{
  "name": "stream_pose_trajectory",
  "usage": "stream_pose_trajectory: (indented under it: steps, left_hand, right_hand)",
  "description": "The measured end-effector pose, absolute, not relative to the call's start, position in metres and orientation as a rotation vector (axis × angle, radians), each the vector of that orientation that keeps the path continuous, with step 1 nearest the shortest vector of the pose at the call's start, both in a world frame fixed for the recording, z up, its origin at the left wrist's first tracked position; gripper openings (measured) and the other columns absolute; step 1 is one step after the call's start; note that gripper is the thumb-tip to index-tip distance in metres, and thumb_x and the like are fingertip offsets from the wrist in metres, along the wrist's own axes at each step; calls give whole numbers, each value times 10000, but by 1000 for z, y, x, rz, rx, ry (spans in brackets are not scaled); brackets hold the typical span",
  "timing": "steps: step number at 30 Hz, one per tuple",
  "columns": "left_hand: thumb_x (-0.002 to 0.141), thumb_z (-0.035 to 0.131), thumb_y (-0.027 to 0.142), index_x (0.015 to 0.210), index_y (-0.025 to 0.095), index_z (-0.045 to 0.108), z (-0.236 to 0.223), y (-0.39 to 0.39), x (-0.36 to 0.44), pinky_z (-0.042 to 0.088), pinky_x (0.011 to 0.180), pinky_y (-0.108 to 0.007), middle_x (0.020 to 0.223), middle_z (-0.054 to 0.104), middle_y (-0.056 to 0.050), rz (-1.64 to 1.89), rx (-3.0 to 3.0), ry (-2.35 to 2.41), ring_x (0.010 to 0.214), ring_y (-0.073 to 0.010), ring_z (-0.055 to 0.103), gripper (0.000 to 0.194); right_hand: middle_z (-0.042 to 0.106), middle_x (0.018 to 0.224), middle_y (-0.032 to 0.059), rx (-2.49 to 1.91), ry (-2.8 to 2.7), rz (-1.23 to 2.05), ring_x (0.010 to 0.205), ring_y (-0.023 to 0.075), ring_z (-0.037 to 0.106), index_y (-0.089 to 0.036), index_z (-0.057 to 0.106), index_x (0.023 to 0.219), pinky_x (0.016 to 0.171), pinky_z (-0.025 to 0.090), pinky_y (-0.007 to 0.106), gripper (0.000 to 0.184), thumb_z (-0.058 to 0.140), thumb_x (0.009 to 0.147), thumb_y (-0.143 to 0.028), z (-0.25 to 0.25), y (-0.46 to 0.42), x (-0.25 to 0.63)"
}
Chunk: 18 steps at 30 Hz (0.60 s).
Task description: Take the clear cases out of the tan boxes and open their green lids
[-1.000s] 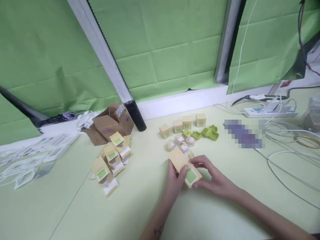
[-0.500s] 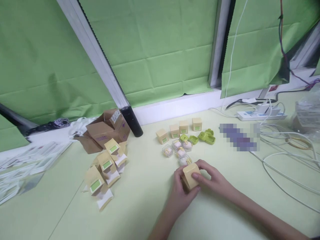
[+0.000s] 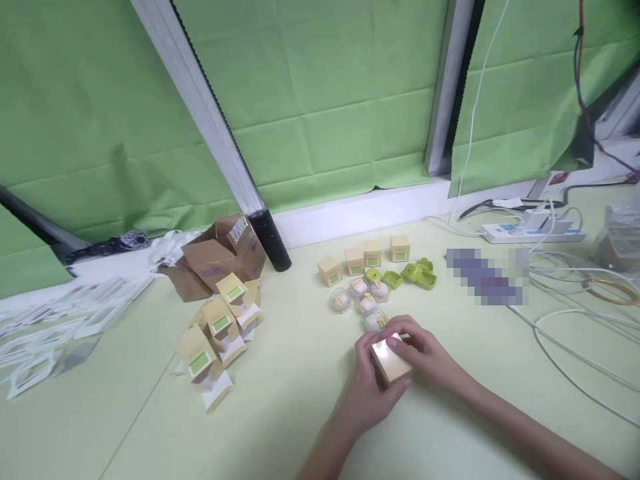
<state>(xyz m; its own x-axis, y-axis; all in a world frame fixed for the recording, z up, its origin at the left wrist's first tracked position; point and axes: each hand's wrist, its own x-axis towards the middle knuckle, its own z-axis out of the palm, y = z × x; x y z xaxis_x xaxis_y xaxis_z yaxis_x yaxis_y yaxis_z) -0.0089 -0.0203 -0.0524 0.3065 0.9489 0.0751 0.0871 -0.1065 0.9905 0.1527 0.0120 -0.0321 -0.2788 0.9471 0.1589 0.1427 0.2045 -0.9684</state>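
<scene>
Between both hands is a small tan cardboard box (image 3: 391, 360), its smooth top face catching the light. My left hand (image 3: 370, 390) wraps round its left side and near edge. My right hand (image 3: 417, 347) holds the far right side, thumb pressed on the top. Just beyond the fingers lie several clear plastic packs (image 3: 367, 303) with pale pink and yellow contents. Behind these are green plastic cases (image 3: 420, 274) and a row of closed tan boxes (image 3: 373, 253) with green labels. The inside of the held box is hidden.
At left, several open tan boxes (image 3: 220, 323) lie piled before a brown carton (image 3: 215, 257). A black cylinder (image 3: 270, 240) stands beside the carton. White frames (image 3: 65, 327) lie far left. On the right are a power strip (image 3: 533, 233), loose white cables (image 3: 555, 340) and a blurred-out item (image 3: 483, 277).
The held box has been tilted, so a flat, shiny face now points up and no raised flap edge shows. The right thumb has moved toward that face's far edge. The view shifted slightly.
</scene>
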Motion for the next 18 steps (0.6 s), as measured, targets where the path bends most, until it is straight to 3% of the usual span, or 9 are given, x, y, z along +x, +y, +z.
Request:
stream_pose_trajectory:
  steps: [6,8,12,14,18]
  left_hand:
    - [801,627,258,1295,239,282,-55,-21,-10,331,1059,-434,1368,421,-138,915,1555,1013,1276,-261,418,603]
    - [787,643,269,1321,228,265,-54,-19,-10,328,1057,-433,1379,409,-150,931,1583,1056,1275,-268,416,655]
    - [753,667,304,1227,231,465,-42,-12,-23,344,1020,-427,1255,530,-111,846,1836,1205,1187,-277,468,520]
    - [745,655,320,1144,226,544,-34,-7,-42,359,992,-421,1179,578,-96,763,1916,1335,1135,-279,493,425]
    - [719,630,383,1137,201,547,-21,18,-98,371,953,-460,1108,606,-107,772,1837,1744,1099,-316,511,463]
  right_hand:
    - [584,982,59,-995,-1618,1252,940,226,566,-233,616,880,808,452,351,243,531,876,-460,-37,13,153]
    - [583,996,56,-1030,-1540,1308,928,223,572,-237,580,963,803,463,359,236,554,863,-450,-42,12,149]
    - [554,1008,49,-1071,-1418,1199,953,219,553,-257,467,1134,812,479,373,325,544,869,-430,-46,13,144]
    - [532,1054,53,-1043,-1400,1109,960,210,547,-263,464,1130,831,479,375,283,506,893,-413,-42,15,147]
    - [504,1037,42,-980,-1410,896,892,187,550,-267,511,1035,788,482,349,155,445,923,-352,-35,21,157]
